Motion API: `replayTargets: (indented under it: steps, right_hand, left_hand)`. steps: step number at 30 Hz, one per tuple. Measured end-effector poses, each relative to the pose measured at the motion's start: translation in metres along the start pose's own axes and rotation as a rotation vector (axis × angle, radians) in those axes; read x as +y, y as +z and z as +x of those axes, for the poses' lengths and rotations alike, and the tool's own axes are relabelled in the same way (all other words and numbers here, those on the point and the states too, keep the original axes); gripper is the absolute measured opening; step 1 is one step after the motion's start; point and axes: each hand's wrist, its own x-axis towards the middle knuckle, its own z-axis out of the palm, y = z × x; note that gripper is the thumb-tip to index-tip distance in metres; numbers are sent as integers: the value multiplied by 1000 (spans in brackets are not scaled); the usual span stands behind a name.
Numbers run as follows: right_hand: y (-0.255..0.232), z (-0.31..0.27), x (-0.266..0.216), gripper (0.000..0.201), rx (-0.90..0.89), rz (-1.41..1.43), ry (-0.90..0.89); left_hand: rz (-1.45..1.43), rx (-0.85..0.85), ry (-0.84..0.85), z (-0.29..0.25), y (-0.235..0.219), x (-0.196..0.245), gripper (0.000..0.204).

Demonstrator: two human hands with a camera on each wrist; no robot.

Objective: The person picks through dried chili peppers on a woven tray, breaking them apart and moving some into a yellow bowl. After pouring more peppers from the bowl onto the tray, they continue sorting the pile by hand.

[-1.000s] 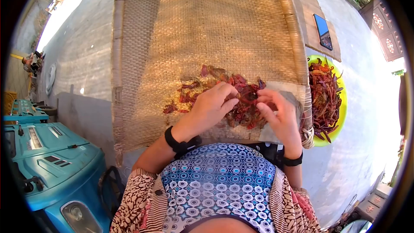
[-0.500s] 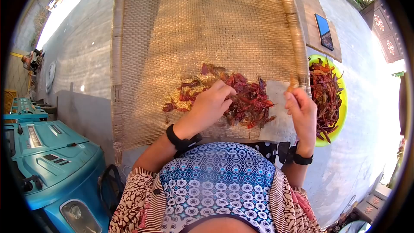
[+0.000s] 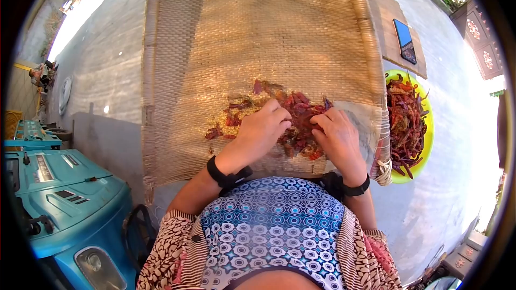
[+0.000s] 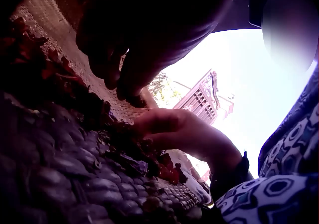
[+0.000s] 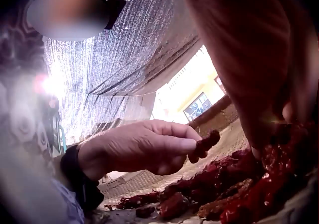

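A loose pile of dried red chilies lies on the woven tray, with pale yellow seeds scattered at its left. My left hand is over the left part of the pile. Between its thumb and fingers it pinches a short dark-red chili piece, best seen in the right wrist view. My right hand reaches into the pile's right side, thumb and fingertips down among the chilies. I cannot tell whether those fingertips grip a piece. In the left wrist view my left hand is a dark shape overhead.
A yellow-green basin heaped with long dried chilies stands just right of the tray. Beyond it a phone lies on a cardboard sheet. A teal vehicle stands at the left. The tray has a raised rim.
My right hand moved from the pile out to the tray's right rim, a blurred orange-brown piece by its fingers, then back left into the pile. My left hand stayed nearly in place.
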Motion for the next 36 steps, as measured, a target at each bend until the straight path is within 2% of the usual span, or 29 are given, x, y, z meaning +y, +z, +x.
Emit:
replayTargets:
  steps: [2,4,7,8,13,16,19,21,23,25,26,28,30,31,32,34,36]
  right_hand:
    - [7,1,4,19,-6,-33,21]
    - [8,1,6,18,5,56,56]
    - [0,-1,1,15,57,160,66]
    - [-7,-2,-2,14,83,189,65]
    - [-52,-12,32,19,402,-24,150]
    - [-75,-16,46,24,744,-233,278]
    - [-72,-19,37,27,662,325,515]
    - [-47,-21,34,29,413,353,264]
    - [-37,-11,-10,24,98,562,285]
    - [-20,-9,-17,21,-8,564,212]
    - [-15,-9,-18,20,-62,564,173]
    - [-20,-7,-14,17,-1,520,179]
    - [-34,-10,2,17,80,464,215]
    - [-46,-11,9,16,176,391,265]
    - [-58,-12,18,16,271,318,313]
    - [-75,-18,43,20,492,101,354]
    - [-82,-19,44,26,667,-248,372]
  left_hand:
    - [-78,33,8,0,1,-3,15]
    - [-217,72,40,2,3,-8,16]
    - [-604,-12,-59,3,4,-1,17]
    - [-597,-21,-60,3,5,-1,17]
    - [-458,-42,-46,4,8,-3,16]
    - [-479,-54,-66,3,5,2,16]
    - [-453,-68,-29,4,6,4,17]
    - [-463,-102,-1,4,4,7,17]
    - [-472,-133,25,3,4,10,16]
    - [-481,-153,47,3,5,12,16]
    - [-492,-108,57,1,7,11,16]
    - [-516,-18,81,1,11,9,17]
    - [-471,-133,-1,-1,3,11,19]
    - [-451,-189,-43,-2,1,12,21]
    - [-346,-214,2,-3,2,12,23]
    - [-133,-263,92,-5,5,13,26]
    - [-85,-211,128,-7,14,8,24]
